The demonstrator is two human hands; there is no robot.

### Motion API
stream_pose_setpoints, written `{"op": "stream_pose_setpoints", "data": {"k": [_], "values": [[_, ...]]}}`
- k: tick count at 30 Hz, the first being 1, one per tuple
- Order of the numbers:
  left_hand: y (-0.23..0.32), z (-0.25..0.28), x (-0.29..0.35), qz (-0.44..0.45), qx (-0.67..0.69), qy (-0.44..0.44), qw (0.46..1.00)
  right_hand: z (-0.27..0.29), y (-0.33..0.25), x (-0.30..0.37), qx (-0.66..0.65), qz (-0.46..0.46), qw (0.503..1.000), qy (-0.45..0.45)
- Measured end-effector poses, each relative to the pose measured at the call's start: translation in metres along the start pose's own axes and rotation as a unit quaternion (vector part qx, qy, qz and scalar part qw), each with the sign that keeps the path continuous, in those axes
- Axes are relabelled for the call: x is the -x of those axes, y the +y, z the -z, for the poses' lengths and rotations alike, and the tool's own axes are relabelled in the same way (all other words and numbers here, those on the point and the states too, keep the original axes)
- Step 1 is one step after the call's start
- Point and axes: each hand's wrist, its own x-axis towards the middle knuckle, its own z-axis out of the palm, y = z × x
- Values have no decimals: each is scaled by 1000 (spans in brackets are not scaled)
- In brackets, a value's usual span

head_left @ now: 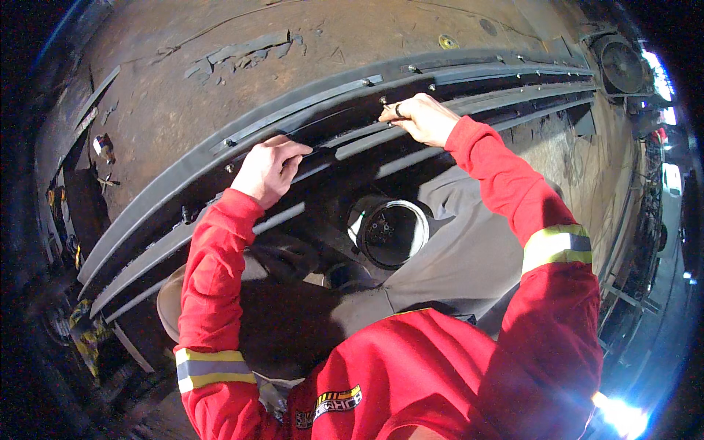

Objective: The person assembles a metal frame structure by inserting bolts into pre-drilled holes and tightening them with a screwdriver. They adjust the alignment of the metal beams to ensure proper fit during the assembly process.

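Long dark metal beams (154,196) run across in front of me, with bolts and nuts set along them. My left hand (276,169) rests at the beams left of centre, thumb and fingers pressed together; whatever they pinch is hidden. My right hand (424,119), a dark ring on one finger, is closed in a pinch at the beams farther right. Just above its fingertips a small bolt (383,100) stands out, and I cannot make out what the fingers hold. A round bucket (423,233) with small dark hardware inside stands between my legs.
Broken dark flakes (257,51) lie on the brown, dirty floor beyond the beams, near a small yellowish ring (448,42). A dark round wheel-like part (622,64) is at the far right. At the left, dark metal pieces (82,183) lie beside the beams.
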Motion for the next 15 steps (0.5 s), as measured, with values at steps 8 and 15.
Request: {"op": "stream_pose_setpoints", "data": {"k": [8,15], "values": [[-4,0,0,-9,-13,14,1000,-6,-8,-2,-187,-112,975,43],[-1,1,-1,2,-3,13,1000,-10,-4,-4,-169,-141,973,69]]}}
